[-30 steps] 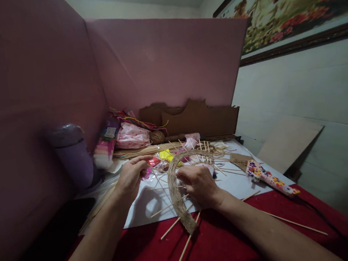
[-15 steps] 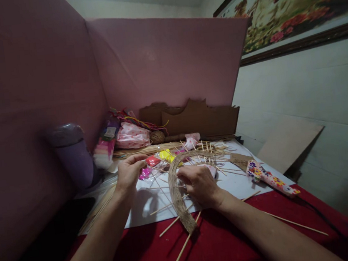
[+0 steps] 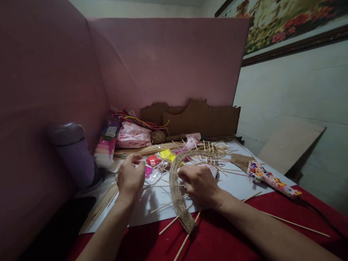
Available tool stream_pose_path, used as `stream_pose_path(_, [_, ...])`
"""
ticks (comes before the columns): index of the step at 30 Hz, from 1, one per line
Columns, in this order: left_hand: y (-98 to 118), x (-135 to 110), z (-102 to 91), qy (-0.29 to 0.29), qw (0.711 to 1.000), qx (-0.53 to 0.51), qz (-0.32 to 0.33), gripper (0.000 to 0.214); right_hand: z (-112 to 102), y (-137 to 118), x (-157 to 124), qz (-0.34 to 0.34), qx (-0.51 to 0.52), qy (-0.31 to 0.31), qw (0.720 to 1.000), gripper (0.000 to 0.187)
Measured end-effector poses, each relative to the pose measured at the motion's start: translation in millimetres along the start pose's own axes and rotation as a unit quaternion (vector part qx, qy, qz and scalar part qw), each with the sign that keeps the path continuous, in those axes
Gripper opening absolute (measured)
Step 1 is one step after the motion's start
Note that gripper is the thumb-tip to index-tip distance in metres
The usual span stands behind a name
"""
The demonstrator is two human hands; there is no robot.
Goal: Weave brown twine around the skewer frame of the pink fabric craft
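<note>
R hand (image 3: 199,184) gripping curved brown twine-woven band (image 3: 176,189) w/ thin pale wooden sticks (image 3: 181,249); L hand (image 3: 131,176) half-curled, can't tell if holding anything.

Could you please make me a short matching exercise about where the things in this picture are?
Things:
1. right hand
2. ball of twine
3. flower-patterned tool
4. purple tumbler

Places:
A. beside the pink dotted bag
B. on the left, near the pink panel
C. at the curved woven band
D. on the right, partly over the white sheet

Right pairs: 1-C, 2-A, 3-D, 4-B.
</note>
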State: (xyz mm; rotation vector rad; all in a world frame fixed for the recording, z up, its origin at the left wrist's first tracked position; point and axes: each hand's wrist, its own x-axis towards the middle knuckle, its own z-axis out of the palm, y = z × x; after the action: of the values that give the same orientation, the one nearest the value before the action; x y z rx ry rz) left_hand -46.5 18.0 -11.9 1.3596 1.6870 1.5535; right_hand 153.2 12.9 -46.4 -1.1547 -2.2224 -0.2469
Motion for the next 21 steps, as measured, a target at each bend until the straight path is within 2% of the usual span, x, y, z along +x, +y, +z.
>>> stream_pose_path(1, [4,-5,0.5,0.029,0.998,0.028,0.038,0.010,0,0,0,0.002,-0.006,-0.005,1.000,0.011])
stream_pose_path(3, [12,-18,3.9,0.068,0.972,0.138,0.180,0.007,0,-2,1,0.004,-0.023,-0.013,1.000,0.011])
stream_pose_path(5, [18,-30,9.4,0.026,0.948,0.192,0.252,0.013,0,-4,1,0.004,-0.043,-0.013,0.999,0.011])
stream_pose_path(10, [25,-44,17.9,-0.089,0.909,0.294,0.283,0.013,-4,-9,3,-0.005,-0.104,0.024,0.994,0.012])
stream_pose_path(13, [27,-44,15.8,-0.127,0.891,0.316,0.299,0.013,-7,-12,2,-0.012,-0.143,0.062,0.988,0.014])
stream_pose_path(15, [29,-45,14.9,-0.117,0.873,0.346,0.322,0.011,-8,-14,1,-0.012,-0.159,0.082,0.984,0.014])
stream_pose_path(18, [29,-49,16.9,-0.072,0.842,0.394,0.362,0.007,-6,-18,-1,0.007,-0.154,0.095,0.983,0.014])
stream_pose_path(21, [27,-50,19.5,-0.045,0.833,0.396,0.385,0.009,-3,-22,-4,0.030,-0.100,0.100,0.989,0.013])
